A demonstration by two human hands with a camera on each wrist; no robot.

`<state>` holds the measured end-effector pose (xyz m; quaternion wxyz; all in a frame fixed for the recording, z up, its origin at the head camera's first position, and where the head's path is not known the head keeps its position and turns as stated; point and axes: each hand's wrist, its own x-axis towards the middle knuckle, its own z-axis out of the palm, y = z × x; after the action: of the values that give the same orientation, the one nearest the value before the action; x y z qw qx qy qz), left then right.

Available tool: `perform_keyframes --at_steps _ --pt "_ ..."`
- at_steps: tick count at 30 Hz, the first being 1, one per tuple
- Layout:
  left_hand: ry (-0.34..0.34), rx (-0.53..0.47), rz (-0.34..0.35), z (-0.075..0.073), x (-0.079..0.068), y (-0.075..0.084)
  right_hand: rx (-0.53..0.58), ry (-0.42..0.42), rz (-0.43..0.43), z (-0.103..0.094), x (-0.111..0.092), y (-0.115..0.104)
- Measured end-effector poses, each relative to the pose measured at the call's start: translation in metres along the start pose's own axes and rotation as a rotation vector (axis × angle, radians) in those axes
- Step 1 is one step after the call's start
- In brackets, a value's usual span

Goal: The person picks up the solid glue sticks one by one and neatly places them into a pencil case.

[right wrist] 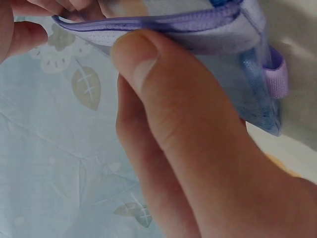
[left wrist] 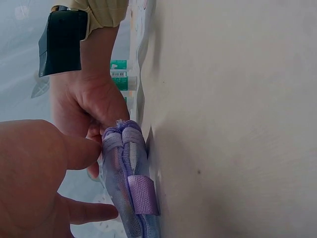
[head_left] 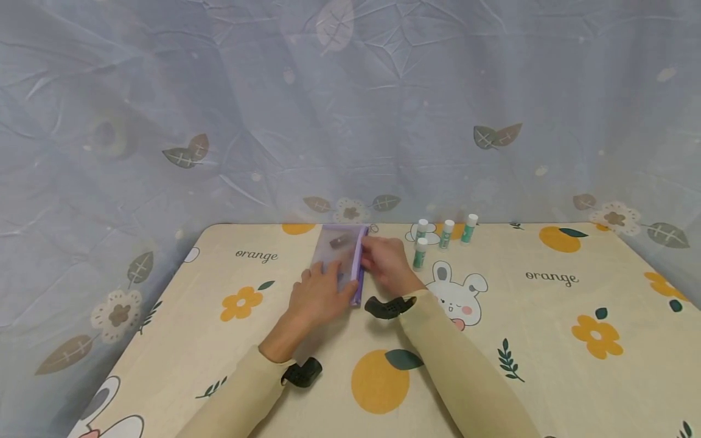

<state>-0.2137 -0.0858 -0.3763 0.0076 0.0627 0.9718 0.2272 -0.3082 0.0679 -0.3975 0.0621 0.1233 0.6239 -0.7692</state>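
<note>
Pouch (head_left: 327, 244) partly hidden, tube labels (head_left: 446, 238) unreadable; sleeves (head_left: 235, 392) cut off below

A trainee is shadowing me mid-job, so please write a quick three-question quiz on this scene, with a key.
1. Count: how many white-capped tubes stand on the patterned cloth?
2. True or false: the left hand rests on the purple mesh pouch.
3. Choose one. The right hand pinches:
A) a tube's cap
B) the pouch's edge
C) the cloth

Key: 1. Four. 2. True. 3. B.
</note>
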Motion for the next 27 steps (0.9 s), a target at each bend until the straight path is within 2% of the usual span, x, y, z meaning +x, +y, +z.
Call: perform_keyframes --at_steps 11,19,21,27 --pt "0.0 0.002 -0.003 0.001 0.001 0.0 -0.009 0.003 -0.019 -0.002 -0.002 -0.004" --pt "0.005 0.008 0.0 0.001 0.001 0.0 -0.036 0.009 -0.09 0.001 -0.002 -0.008" --pt "0.004 0.009 0.0 0.001 0.001 0.0 -0.086 0.029 -0.102 0.002 -0.004 -0.01" --pt "-0.007 0.01 -0.003 0.001 0.001 0.0 -0.326 0.115 -0.151 0.002 -0.007 -0.013"
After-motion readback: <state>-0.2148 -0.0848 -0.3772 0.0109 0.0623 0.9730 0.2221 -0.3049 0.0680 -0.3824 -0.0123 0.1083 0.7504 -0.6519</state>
